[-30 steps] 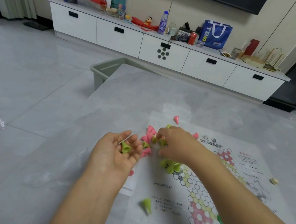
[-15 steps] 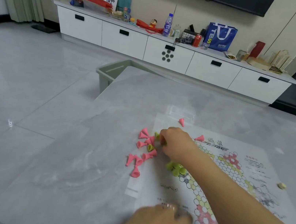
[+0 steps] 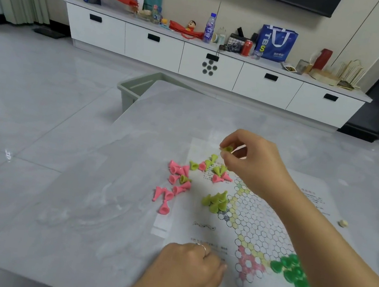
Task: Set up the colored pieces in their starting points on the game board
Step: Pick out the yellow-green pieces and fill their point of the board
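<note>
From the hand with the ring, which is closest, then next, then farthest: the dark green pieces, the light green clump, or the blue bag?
Measured from the left hand:
1. Dark green game pieces, on the board's near corner, to its right.
2. Clump of light green cone pieces, farther up the board.
3. Blue shopping bag, far away on the white cabinet.

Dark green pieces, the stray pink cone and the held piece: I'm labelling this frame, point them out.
dark green pieces (image 3: 293, 273), head view, cluster's middle.
stray pink cone (image 3: 164, 208), head view, flared base.
light green piece (image 3: 227, 148), head view, body between right fingertips.

You can read "TBS" in white and yellow on the blue bag (image 3: 276, 43) at the cabinet's (image 3: 153, 49) back edge; the game board's (image 3: 261, 218) print is illegible
</note>
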Tool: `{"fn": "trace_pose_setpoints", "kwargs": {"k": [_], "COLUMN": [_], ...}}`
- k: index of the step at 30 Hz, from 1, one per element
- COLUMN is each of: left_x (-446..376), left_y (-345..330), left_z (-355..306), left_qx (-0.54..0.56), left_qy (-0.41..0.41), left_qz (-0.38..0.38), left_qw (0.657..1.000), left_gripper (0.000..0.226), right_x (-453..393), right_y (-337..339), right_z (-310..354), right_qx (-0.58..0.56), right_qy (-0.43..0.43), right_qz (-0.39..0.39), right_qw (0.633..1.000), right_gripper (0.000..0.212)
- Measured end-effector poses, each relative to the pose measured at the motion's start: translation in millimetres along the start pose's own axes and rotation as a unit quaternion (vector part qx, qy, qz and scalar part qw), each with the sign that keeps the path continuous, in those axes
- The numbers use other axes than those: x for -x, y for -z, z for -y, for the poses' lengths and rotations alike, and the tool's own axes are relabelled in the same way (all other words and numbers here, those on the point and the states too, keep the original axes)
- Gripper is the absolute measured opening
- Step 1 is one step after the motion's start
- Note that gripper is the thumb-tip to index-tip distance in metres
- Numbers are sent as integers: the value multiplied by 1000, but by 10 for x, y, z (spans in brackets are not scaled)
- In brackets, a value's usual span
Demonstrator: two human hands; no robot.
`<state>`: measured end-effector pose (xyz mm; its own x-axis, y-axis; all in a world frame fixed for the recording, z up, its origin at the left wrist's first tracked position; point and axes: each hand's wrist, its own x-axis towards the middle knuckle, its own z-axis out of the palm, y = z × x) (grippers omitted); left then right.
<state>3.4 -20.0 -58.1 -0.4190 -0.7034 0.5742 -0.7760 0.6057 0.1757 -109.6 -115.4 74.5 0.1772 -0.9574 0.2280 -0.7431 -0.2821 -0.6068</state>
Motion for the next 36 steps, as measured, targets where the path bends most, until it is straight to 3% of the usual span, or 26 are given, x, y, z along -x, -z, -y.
{"fn": "trace_pose_setpoints", "kwargs": {"k": [4, 9, 16, 19, 20, 21, 23, 24, 25, 26, 32, 34, 36], "left_x": [-51, -92, -189, -312, -371, -444, -572, -607, -644, -676, -838, -856, -875], "left_y": [18, 33, 46, 133, 171, 201, 231, 208, 185, 170, 78, 78, 92], "left_z": [38, 51, 79, 51, 44, 61, 168, 216, 241, 232, -29, -62, -79], "left_qx": [2, -83, -89, 38, 171, 329, 610, 679, 710, 723, 805, 797, 772], "left_qy": [53, 65, 148, 258, 347, 447, 563, 588, 603, 611, 556, 565, 585], "left_qz": [-29, 61, 74, 99, 70, 18, -59, -97, -113, -115, -6, 0, -16], "left_qw": [998, 993, 982, 960, 919, 832, 554, 429, 347, 301, 204, 213, 249], "left_gripper": [65, 28, 47, 59, 58, 59, 51, 42, 34, 29, 27, 22, 22], "right_x": [333, 590, 650, 676, 685, 695, 717, 724, 728, 729, 741, 723, 706], "right_y": [135, 83, -7, -33, -35, -31, -25, -32, -50, -78, -246, -213, -174], "right_z": [42, -82, -260, -297, -304, -301, -284, -271, -245, -214, -177, -238, -314], "right_qx": [-159, -247, -289, -301, -303, -310, -331, -339, -342, -336, -177, -164, -159], "right_qy": [-55, -106, -130, -131, -130, -127, -114, -103, -90, -73, 54, 57, 50], "right_qz": [-31, -51, -76, -81, -81, -81, -77, -71, -61, -46, -32, -42, -59], "right_qw": [985, 962, 946, 941, 941, 939, 933, 932, 933, 938, 982, 984, 984], "right_gripper": [9, 10, 8, 13, 13, 13, 12, 11, 12, 13, 19, 25, 26]}}
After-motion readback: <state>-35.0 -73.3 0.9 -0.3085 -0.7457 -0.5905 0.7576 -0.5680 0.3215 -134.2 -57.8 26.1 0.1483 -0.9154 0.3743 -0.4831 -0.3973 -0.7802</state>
